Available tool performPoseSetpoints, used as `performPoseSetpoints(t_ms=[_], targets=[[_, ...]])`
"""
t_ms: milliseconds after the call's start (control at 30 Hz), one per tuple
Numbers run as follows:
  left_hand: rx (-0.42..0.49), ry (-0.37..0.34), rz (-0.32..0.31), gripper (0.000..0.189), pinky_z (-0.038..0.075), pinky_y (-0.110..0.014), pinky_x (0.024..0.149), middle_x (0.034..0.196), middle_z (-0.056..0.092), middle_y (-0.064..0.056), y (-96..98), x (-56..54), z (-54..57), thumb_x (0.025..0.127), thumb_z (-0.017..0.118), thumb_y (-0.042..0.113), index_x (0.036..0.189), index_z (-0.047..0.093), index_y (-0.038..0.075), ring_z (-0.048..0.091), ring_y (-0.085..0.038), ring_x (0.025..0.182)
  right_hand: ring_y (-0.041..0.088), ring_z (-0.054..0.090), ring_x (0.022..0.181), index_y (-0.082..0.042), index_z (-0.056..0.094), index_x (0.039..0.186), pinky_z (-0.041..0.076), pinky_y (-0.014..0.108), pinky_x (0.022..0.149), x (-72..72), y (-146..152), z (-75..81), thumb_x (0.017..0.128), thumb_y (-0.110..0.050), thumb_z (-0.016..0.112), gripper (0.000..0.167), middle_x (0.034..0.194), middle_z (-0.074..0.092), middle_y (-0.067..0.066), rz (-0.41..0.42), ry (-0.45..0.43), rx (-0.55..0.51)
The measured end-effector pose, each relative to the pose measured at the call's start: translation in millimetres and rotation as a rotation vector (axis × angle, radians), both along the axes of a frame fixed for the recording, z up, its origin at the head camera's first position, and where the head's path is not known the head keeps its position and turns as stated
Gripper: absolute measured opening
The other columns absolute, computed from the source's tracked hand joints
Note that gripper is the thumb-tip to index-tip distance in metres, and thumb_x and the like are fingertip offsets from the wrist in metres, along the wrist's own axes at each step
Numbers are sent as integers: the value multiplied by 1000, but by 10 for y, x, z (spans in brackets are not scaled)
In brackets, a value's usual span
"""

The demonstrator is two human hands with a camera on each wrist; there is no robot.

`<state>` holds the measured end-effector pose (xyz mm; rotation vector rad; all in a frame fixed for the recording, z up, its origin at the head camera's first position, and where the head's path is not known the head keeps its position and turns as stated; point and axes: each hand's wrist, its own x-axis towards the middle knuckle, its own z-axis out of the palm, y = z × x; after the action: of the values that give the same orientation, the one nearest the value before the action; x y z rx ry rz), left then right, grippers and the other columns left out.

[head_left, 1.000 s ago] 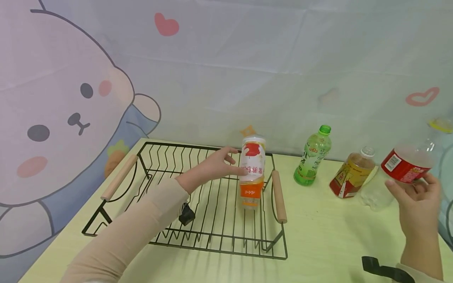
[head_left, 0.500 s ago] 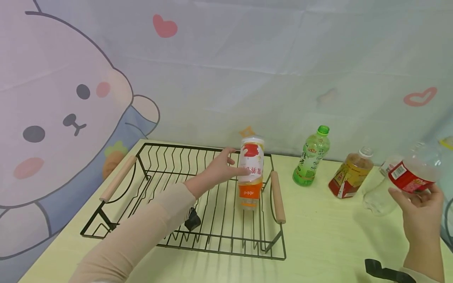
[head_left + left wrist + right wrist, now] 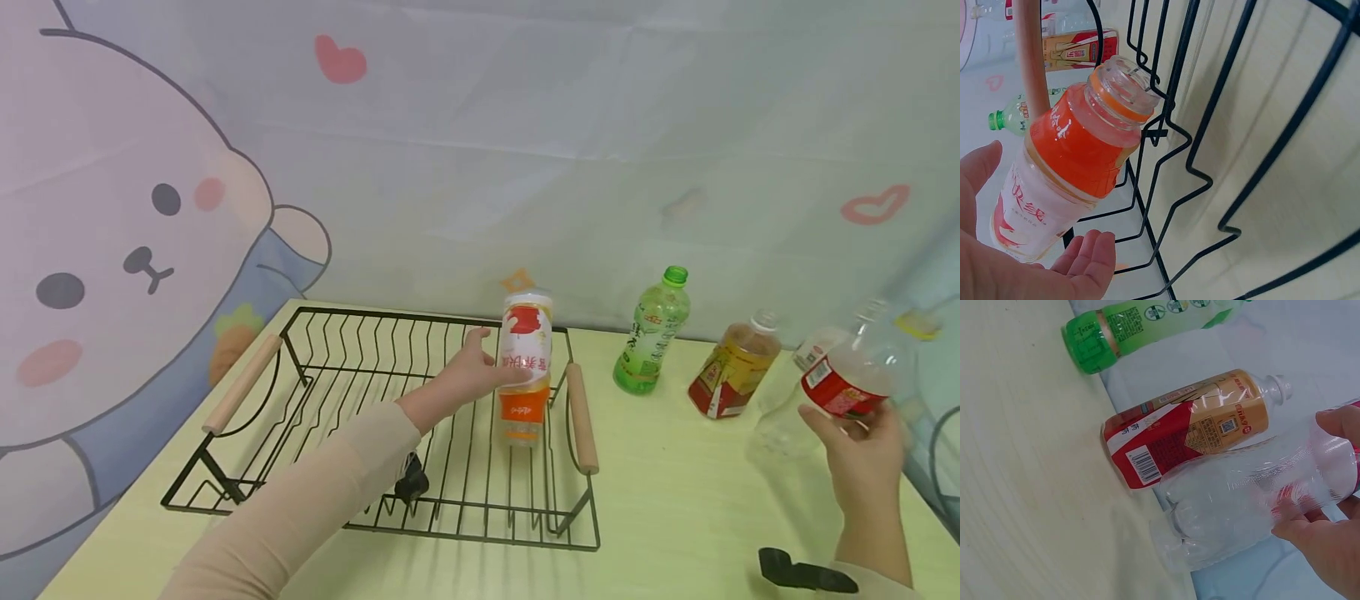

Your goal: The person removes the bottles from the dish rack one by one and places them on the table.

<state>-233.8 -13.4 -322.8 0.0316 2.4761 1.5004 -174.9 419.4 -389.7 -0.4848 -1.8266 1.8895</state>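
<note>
An upside-down drink bottle (image 3: 526,350) with white and orange labels stands in the black wire dish rack (image 3: 471,504), its mouth down among the wires (image 3: 1124,94). Beside it my left hand (image 3: 468,372) has thumb and fingers spread apart, the thumb overlapping the label in the head view. My right hand (image 3: 862,454) holds a large clear bottle (image 3: 1222,512) with a red label (image 3: 842,390) around the middle, thumb on one side and fingers on the other. That bottle leans to the right, its yellow-ringed mouth (image 3: 918,325) up and its base low at the table.
Right of the rack stand a green bottle (image 3: 651,333) and a brown-red juice bottle (image 3: 733,367). Another clear bottle neck (image 3: 870,310) shows behind the held bottle. Wooden handles (image 3: 582,417) rise at the rack's sides. A printed cloth (image 3: 600,150) hangs behind the table.
My right hand has come down and slightly left with the red-labelled bottle, bringing its mouth lower. The left hand stays by the upside-down bottle; the head view has shifted slightly.
</note>
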Motion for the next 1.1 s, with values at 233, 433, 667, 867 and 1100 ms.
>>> performPoseSetpoints(t_ms=[233,433,667,867,1100], targets=[[7,0,0,94,46,-47,92,121,50,-16,3,2,-37,81,77,33,151,17,12,55,-30,103,-3,47,86,-29,39,126,41,3,64,-10,16,-83,81,-7,76,62,106,44,-16,7,-65,45],[24,-2,-24,98,45,-45,91,119,50,-14,-4,1,-83,80,78,35,152,15,12,55,-28,102,-2,46,86,-29,39,127,41,4,63,-27,22,-145,80,-9,77,64,105,42,-15,5,-103,90],[66,-14,-60,100,46,-43,91,115,52,-15,5,-17,-146,80,78,34,151,13,7,55,-27,101,-2,44,87,-28,34,133,40,3,63,-37,7,-144,82,-10,76,69,106,39,-17,-3,-167,95],[70,-18,-69,99,46,-42,90,117,50,-15,6,-10,-155,80,77,34,151,13,8,54,-27,102,-2,43,88,-27,30,139,40,3,64,-47,11,-144,83,-14,75,73,106,38,-19,-2,-225,136],[112,-37,-101,96,46,-44,93,116,51,-16,15,-33,-206,80,78,33,149,16,7,55,-27,102,-5,40,91,-21,19,151,38,4,65,-26,33,-164,84,-23,74,86,107,33,-22,-2,-279,220]])
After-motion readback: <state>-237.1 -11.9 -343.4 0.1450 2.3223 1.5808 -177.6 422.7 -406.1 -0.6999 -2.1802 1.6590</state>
